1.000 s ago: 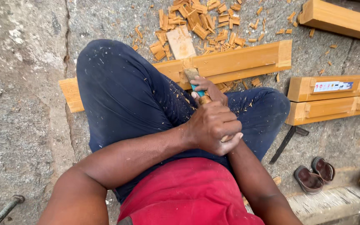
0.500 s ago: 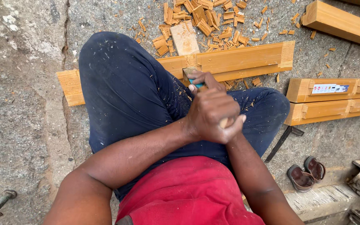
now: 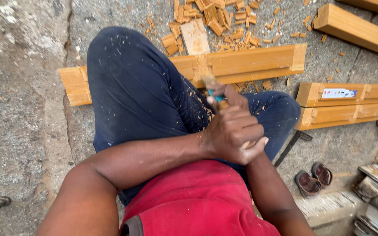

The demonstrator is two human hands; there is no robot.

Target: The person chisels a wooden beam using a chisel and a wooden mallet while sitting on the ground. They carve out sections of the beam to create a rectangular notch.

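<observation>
- Head view: left hand (image 3: 235, 133) wrapped tight around wooden handle (image 3: 246, 144), fingers fully curled; right hand (image 3: 228, 94) mostly hidden behind, fingers closed on teal-collared chisel (image 3: 214, 92)
- Chisel tip blurred, touching notched wooden beam (image 3: 241, 63) lying across concrete floor (image 3: 18, 109) under blue-trousered leg (image 3: 141, 96)
- Wood chips (image 3: 215, 17) scattered beyond beam; stacked beams (image 3: 346, 105) and sandals (image 3: 313, 179) off to right

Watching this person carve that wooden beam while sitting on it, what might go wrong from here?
The left hand is clenched close above the right hand, which steadies a chisel on the beam; a mis-aimed blow could land on the fingers. The chisel works right beside the thigh, so a slip might cut the leg. Wood chips litter the ground, and more could fly up toward the face.
</observation>
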